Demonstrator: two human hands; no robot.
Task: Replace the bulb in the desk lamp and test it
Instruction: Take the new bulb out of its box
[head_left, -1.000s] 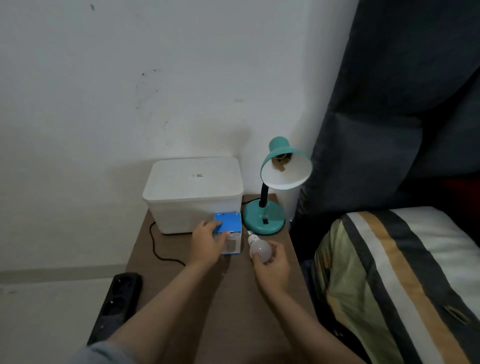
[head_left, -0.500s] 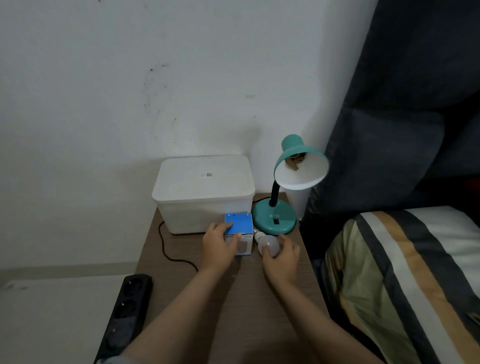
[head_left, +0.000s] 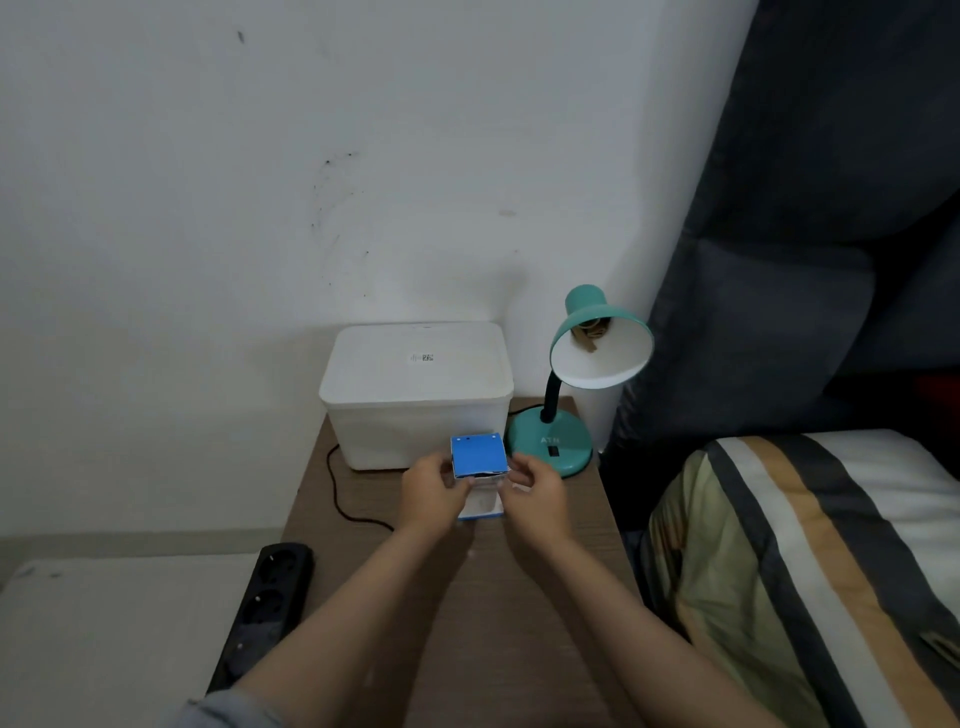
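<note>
A teal desk lamp (head_left: 586, 358) stands at the back right of the wooden bedside table (head_left: 483, 613). Its shade faces me and the socket (head_left: 589, 331) inside holds no bulb. In front of the lamp's round base (head_left: 551, 448), a small blue and white bulb box (head_left: 478, 456) is held between both hands. My left hand (head_left: 434, 492) grips its left side. My right hand (head_left: 537, 496) pinches its right upper edge. The loose white bulb is hidden behind my right hand.
A white lidded plastic container (head_left: 415, 395) sits at the back of the table, just behind the box. A black cord (head_left: 336, 488) runs along the table's left side. A black power strip (head_left: 265, 608) leans left of the table. A bed with a striped blanket (head_left: 810, 571) is at the right.
My right hand set the white bulb down beside the lamp base and moved left onto the blue box. Both hands now hold the box. The camera's view has shifted.
</note>
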